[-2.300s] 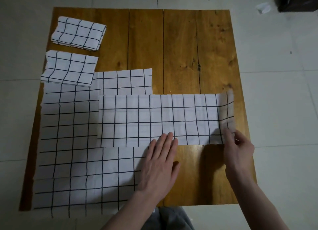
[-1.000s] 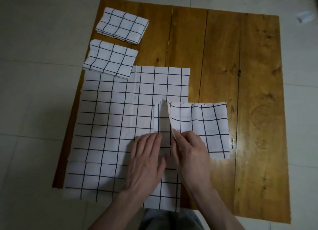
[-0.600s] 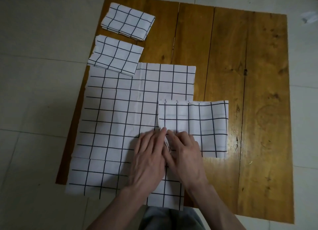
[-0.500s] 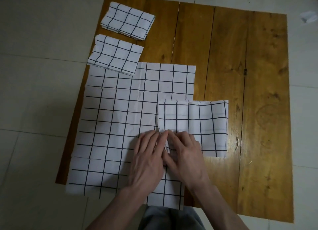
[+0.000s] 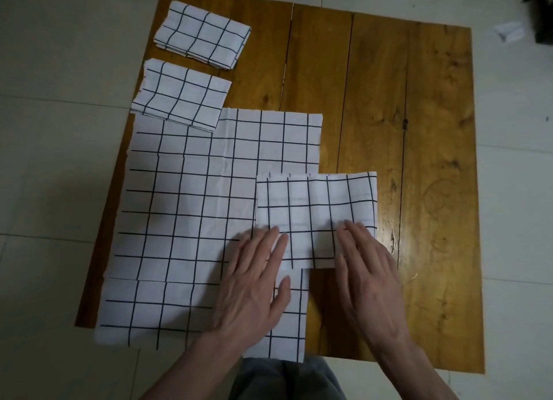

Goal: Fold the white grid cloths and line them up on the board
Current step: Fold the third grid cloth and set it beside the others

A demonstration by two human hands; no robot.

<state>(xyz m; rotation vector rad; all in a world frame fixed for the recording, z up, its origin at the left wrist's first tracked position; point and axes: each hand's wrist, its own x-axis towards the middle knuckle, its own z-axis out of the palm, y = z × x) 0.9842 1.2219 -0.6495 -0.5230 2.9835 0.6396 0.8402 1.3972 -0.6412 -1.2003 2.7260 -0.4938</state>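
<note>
— Seen on the board (image 5: 419, 160)?

— Four white grid cloths. Two folded small at the far left corner: far folded cloth (image 5: 203, 34) nearest the far edge, second folded cloth (image 5: 181, 96) just nearer, lined up along the left edge and slightly apart. Near edge of the second one overlapping the far left corner of the open cloth (image 5: 185, 214).

— And that open cloth?

— Spread flat over the left half, reaching from mid-board to past the near edge, where its hem hangs off onto the floor (image 5: 45, 175). Left hem running along the left edge.

— Cloth being worked?

— Half-folded cloth (image 5: 314, 208), a wide rectangle near the middle of the board, its left part lying on the open cloth, its right part on bare wood. Faint grid lines showing through its top layer.

— Hands?

— Left hand (image 5: 254, 283) flat, fingers straight and slightly spread, fingertips pressing the near left corner of the half-folded cloth, palm over the open cloth. Right hand (image 5: 365, 268) likewise flat, fingers extended, pressing the near right corner, heel of the palm over bare wood. Both spread open, gripping nothing, well apart from each other.

— Anything holding things?

— Only the board itself, lying on the tiled floor. Off the far right corner, a small white scrap (image 5: 508, 33) on the tiles; beyond it a dark shape, too cropped to tell.
</note>
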